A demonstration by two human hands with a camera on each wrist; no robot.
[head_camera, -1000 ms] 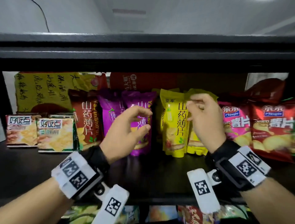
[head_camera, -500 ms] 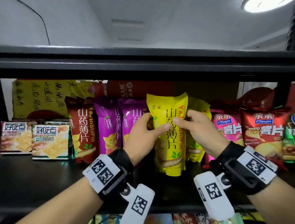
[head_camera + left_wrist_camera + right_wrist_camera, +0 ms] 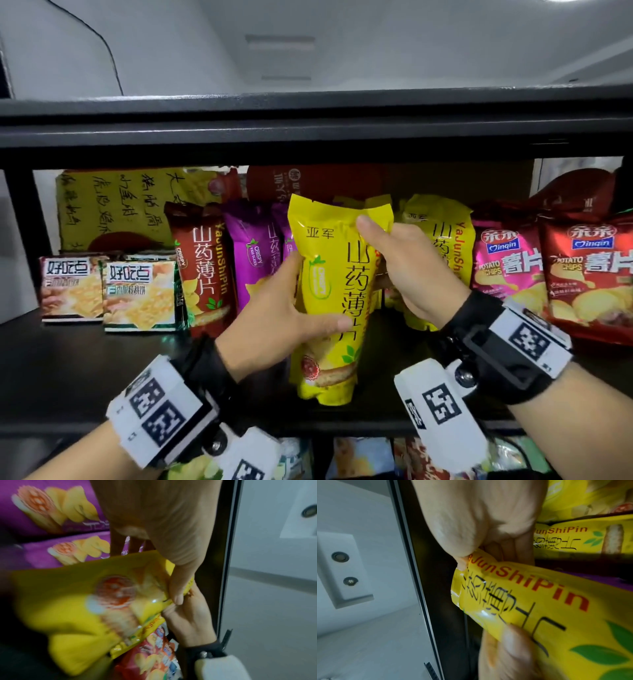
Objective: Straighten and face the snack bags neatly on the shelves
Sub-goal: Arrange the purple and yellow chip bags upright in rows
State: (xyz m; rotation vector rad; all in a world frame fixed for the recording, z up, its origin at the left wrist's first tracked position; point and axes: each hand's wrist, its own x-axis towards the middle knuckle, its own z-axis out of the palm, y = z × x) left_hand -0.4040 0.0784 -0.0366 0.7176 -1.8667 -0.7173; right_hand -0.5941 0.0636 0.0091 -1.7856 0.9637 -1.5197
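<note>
A yellow yam-chip bag [image 3: 329, 291] stands upright near the front of the black shelf [image 3: 68, 377], its printed face toward me. My left hand [image 3: 301, 308] grips its left side, fingers behind and thumb across the front. My right hand [image 3: 394, 253] pinches its upper right edge, thumb on the front near the top seal. In the left wrist view the same yellow bag [image 3: 77, 601] is blurred under the left thumb [image 3: 178, 588]. In the right wrist view the bag [image 3: 539, 608] is pinched at its edge by the right hand [image 3: 479, 520].
Behind stand a brown-red yam bag [image 3: 202, 267], purple bags [image 3: 255, 253], a second yellow bag [image 3: 442, 246], and pink [image 3: 507, 263] and red chip bags [image 3: 589, 267]. Two cracker packs [image 3: 140, 294] sit at left. The upper shelf board [image 3: 308, 130] hangs close overhead. More bags fill the shelf below.
The left hand, open a second ago, now grips the yellow bag. Both hands have drawn the bag out of the row toward the shelf's front edge.
</note>
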